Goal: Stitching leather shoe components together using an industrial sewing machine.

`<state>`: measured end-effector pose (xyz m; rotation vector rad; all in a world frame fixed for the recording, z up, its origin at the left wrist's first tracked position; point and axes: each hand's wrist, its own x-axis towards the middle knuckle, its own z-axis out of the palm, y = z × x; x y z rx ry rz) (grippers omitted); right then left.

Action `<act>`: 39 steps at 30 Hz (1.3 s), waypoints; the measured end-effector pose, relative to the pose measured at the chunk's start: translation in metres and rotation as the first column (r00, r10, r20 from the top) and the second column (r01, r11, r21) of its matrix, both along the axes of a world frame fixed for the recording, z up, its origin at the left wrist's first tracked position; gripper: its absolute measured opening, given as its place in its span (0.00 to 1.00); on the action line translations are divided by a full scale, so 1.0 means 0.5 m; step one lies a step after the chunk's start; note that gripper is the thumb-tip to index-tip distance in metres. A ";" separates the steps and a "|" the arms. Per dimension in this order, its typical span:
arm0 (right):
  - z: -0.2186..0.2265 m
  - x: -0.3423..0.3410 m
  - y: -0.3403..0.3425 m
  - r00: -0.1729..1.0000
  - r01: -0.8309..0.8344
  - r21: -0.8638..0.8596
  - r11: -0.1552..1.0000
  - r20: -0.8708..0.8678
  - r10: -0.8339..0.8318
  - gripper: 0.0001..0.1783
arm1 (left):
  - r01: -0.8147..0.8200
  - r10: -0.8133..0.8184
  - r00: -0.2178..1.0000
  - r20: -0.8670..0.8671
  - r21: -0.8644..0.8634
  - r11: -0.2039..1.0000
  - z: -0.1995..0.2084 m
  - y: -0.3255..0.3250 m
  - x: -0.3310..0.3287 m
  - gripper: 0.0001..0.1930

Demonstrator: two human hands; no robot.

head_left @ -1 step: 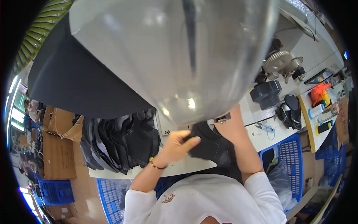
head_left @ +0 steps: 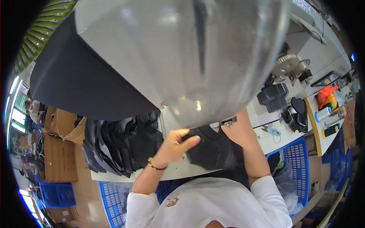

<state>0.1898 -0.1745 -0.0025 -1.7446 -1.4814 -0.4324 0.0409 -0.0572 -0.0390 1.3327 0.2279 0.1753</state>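
My left hand is at the left edge of a black cut fabric piece, thumb apart from the fingers, with nothing visible between them. The thumb overlaps the piece; whether it touches is unclear. Farther right, my right hand reaches beside a small metal machine part, its fingertips hidden behind a large, blurred transparent shape. The fabric piece lies on the white table between my hands. A thick pile of similar black pieces rests to the left.
Thread snips lie on the table at right, near a black object. Blue baskets stand below the table at both sides. Thread spools sit on a side table. Cardboard boxes stand at far left.
My left hand has shifted slightly left, away from the middle of the fabric piece, uncovering more of its left edge. The whole view has also moved a little.
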 end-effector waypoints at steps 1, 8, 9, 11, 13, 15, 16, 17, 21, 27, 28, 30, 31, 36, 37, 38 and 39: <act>-0.007 0.001 -0.003 1.000 -0.010 0.002 1.000 0.001 0.010 0.13 | 0.048 -0.048 0.999 -0.025 -0.006 0.999 0.015 0.034 -0.004 0.08; -0.036 -0.013 0.011 0.935 -0.143 0.024 0.989 0.332 0.127 0.16 | -0.058 0.080 0.991 -0.111 0.188 0.980 0.056 0.085 0.023 0.09; -0.036 -0.013 0.013 0.934 -0.145 0.026 0.989 0.333 0.128 0.16 | -0.089 0.123 0.986 -0.108 0.271 0.959 0.061 0.086 0.025 0.10; -0.037 -0.014 0.014 0.938 -0.089 0.017 0.996 0.339 0.078 0.15 | -0.135 0.159 0.982 -0.099 0.213 0.968 0.059 0.086 0.029 0.11; -0.039 -0.016 0.018 0.947 -0.104 0.019 0.994 0.307 0.093 0.14 | -0.294 0.314 0.936 -0.157 0.137 0.946 0.058 0.081 0.030 0.12; -0.038 -0.019 0.020 0.955 -0.121 0.021 0.992 0.276 0.110 0.13 | -0.318 0.350 0.918 -0.186 0.182 0.931 0.042 0.091 0.026 0.11; -0.037 -0.020 0.020 0.956 -0.105 0.021 0.994 0.276 0.096 0.13 | -0.336 0.384 0.898 -0.214 0.226 0.914 0.037 0.094 0.025 0.10; -0.035 -0.022 0.020 0.958 -0.088 0.021 0.996 0.275 0.079 0.12 | -0.337 0.384 0.898 -0.214 0.227 0.914 0.037 0.092 0.025 0.10; -0.033 -0.021 0.020 0.951 -0.063 0.022 0.998 0.304 0.053 0.11 | -0.298 0.295 0.954 0.058 0.323 0.898 0.055 0.082 0.033 0.12; -0.034 -0.019 0.015 0.972 -0.095 -0.043 0.995 0.213 0.102 0.10 | -0.332 0.302 0.940 0.157 0.232 0.914 0.025 0.094 0.030 0.14; -0.031 -0.019 0.015 0.970 -0.090 -0.048 0.995 0.223 0.098 0.10 | -0.317 0.293 0.945 0.144 0.190 0.929 0.028 0.092 0.032 0.14; -0.029 -0.018 0.016 0.968 -0.083 -0.054 0.995 0.233 0.093 0.10 | -0.328 0.288 0.940 0.185 0.244 0.913 0.029 0.087 0.039 0.12; -0.030 -0.017 0.016 0.973 -0.094 -0.046 0.994 0.206 0.102 0.12 | -0.341 0.281 0.933 0.225 0.298 0.892 0.028 0.085 0.041 0.11; -0.022 -0.023 0.024 0.987 -0.125 0.033 0.992 0.103 0.121 0.17 | -0.251 0.210 0.965 0.155 0.326 0.911 -0.006 0.121 0.032 0.14; -0.026 -0.025 0.024 0.991 -0.113 0.011 0.994 0.079 0.112 0.17 | -0.221 0.225 0.974 0.035 0.384 0.896 -0.009 0.126 0.031 0.14; -0.028 -0.025 0.025 0.993 -0.100 -0.012 0.995 0.057 0.100 0.17 | -0.221 0.224 0.974 0.038 0.383 0.897 0.002 0.115 0.037 0.14; -0.031 -0.024 0.025 0.993 -0.098 -0.013 0.995 0.058 0.098 0.17 | -0.286 0.264 0.957 0.121 0.251 0.924 0.021 0.093 0.045 0.13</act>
